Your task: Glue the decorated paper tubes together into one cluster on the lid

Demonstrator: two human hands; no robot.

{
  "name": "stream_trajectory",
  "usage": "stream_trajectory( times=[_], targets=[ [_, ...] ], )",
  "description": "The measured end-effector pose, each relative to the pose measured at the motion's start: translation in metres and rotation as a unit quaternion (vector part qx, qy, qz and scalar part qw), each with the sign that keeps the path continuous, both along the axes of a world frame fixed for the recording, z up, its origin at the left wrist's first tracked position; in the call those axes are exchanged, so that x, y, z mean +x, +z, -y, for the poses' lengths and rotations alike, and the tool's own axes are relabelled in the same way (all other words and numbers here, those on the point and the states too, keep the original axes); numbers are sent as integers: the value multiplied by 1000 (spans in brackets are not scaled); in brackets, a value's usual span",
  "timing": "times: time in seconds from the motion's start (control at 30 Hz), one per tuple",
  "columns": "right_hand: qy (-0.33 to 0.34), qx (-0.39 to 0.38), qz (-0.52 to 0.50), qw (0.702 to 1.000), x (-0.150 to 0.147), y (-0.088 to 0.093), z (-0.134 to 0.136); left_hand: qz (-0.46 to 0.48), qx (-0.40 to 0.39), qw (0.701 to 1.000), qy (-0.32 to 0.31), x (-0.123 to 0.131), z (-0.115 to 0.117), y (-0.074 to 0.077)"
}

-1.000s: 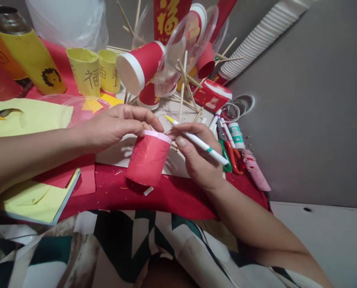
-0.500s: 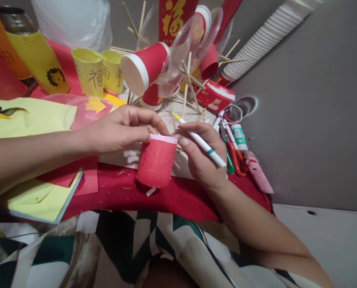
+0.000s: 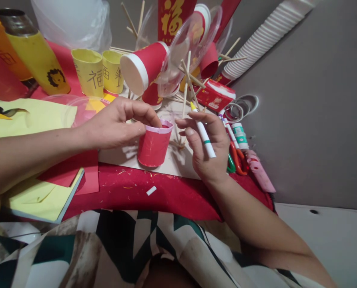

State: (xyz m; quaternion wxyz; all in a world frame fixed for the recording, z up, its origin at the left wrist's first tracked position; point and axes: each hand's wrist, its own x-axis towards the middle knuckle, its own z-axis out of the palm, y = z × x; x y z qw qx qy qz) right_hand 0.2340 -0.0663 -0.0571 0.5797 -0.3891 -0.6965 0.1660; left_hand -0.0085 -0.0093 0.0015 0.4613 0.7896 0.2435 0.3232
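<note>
A small red paper cylinder (image 3: pixel 154 149) with a pale pink band round its rim stands upright at the front of the white board (image 3: pixel 121 162). My left hand (image 3: pixel 121 122) grips its rim, with the thumb outside on the left and the fingertips over the opening. To the right of it, my right hand (image 3: pixel 210 146) holds a white marker (image 3: pixel 203 134) with a yellow tip and a green ring. The marker lies across the fingers, tip pointing up and away. Between cylinder and right hand is a gap where several thin sticks (image 3: pixel 180 144) show.
Behind stand red-and-white paper cups (image 3: pixel 154 62), clear plastic discs (image 3: pixel 181 52) and yellow paper cylinders (image 3: pixel 88 74). Scissors (image 3: pixel 238 158), a glue bottle (image 3: pixel 240 136) and a pink object (image 3: pixel 261 170) lie right. Coloured paper (image 3: pixel 37 200) lies left; a white scrap (image 3: pixel 151 191) is in front.
The red cylinder has moved away from me and now stands upright on the board. My right hand has drawn off it to the right, and the marker has swung more upright.
</note>
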Motion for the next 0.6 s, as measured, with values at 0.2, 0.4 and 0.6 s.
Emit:
stream_trajectory(
  times=[0.2,0.4,0.6],
  targets=[
    [-4,28,-5,1000,-3,-2,-1,-39,171,984,13,-3,3,-2],
    [13,27,7,1000,-3,2,4,-55,257,965,-4,-2,13,-2],
    [-47,76,-28,996,-11,7,6,-42,202,978,6,-3,15,2]
  ],
)
